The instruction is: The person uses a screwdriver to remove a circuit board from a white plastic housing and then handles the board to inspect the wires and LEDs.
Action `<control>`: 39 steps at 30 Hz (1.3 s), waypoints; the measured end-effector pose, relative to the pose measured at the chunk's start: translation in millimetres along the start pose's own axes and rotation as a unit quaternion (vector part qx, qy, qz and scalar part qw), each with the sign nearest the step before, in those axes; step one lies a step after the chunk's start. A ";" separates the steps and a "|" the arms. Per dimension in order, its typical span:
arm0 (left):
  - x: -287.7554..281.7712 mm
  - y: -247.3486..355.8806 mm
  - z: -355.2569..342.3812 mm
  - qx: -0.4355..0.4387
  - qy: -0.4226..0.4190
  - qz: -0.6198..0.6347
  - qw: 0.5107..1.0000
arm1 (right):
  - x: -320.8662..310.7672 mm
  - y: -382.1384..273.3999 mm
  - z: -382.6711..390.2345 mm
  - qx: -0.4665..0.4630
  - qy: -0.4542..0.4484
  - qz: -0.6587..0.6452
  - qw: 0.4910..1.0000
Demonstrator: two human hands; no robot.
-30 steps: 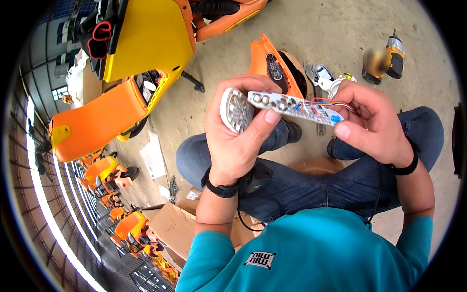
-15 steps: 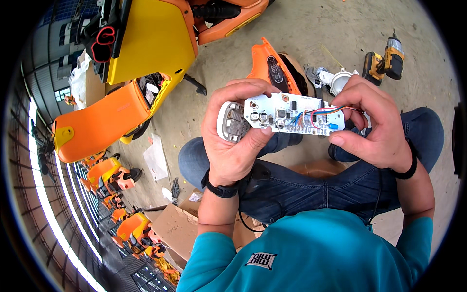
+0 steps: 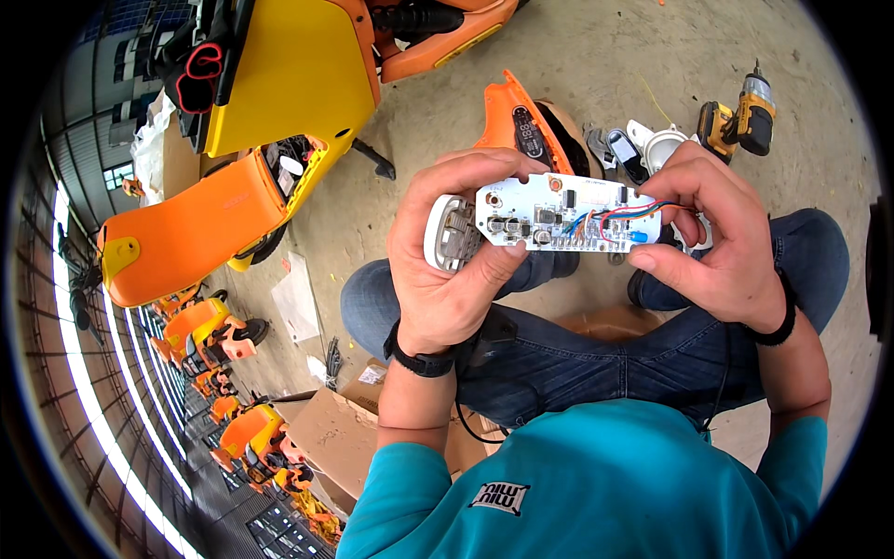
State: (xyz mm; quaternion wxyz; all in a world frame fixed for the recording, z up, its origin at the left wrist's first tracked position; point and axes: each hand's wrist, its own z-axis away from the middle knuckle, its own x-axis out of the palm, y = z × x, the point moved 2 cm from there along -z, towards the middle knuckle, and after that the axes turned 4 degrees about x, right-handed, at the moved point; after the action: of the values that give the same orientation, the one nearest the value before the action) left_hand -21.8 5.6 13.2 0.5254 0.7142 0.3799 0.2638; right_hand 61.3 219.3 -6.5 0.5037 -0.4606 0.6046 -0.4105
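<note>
A white circuit board (image 3: pixel 549 207) is held up level above my lap, its component side facing me. My left hand (image 3: pixel 456 252) grips its left end, thumb on the near edge and fingers behind. In the same palm sits a white-rimmed grey housing (image 3: pixel 452 233), next to the board's end. My right hand (image 3: pixel 717 233) closes on the board's right end, thumb below and index finger above. Coloured wires (image 3: pixel 638 212) run across the board and pass under my right fingers, where their far ends are hidden.
Beyond my hands lie an orange panel with a dark display (image 3: pixel 528 130), a small dark-screened device (image 3: pixel 626 154), a round white part (image 3: pixel 663 147) and a yellow cordless drill (image 3: pixel 738 116). A yellow-and-orange scooter (image 3: pixel 279 84) stands at left. A cardboard box (image 3: pixel 331 433) sits beside me.
The board and the grey housing have shifted and tilted slightly in my hands. The small dark-screened device on the floor now shows more plainly. Both hands keep their hold.
</note>
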 end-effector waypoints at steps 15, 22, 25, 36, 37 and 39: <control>0.8 0.9 -5.1 0.027 -0.026 0.014 0.999 | 0.3 -0.4 0.0 0.001 0.008 0.003 1.000; 0.7 -0.2 -3.7 0.021 -0.017 0.008 1.000 | 1.5 0.6 0.7 0.001 0.013 -0.011 1.000; 1.1 -0.5 -2.2 0.013 -0.003 -0.013 1.000 | 1.0 0.8 0.9 0.002 0.012 -0.009 1.000; 1.6 0.7 -2.1 0.008 -0.003 0.029 1.000 | 0.6 -0.7 1.0 0.009 0.020 -0.009 1.000; 1.6 0.8 -2.2 0.008 -0.004 0.028 1.000 | 0.6 -0.8 1.0 0.010 0.020 -0.009 1.000; 1.4 1.1 -3.1 0.008 -0.008 0.026 1.000 | 0.1 -1.2 1.0 0.017 0.020 -0.015 1.000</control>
State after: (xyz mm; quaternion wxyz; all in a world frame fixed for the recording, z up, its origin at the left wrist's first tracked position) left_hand -23.1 8.3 15.2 0.5154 0.7301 0.3594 0.2685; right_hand 62.5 218.9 -5.6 0.4933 -0.4527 0.6003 -0.4374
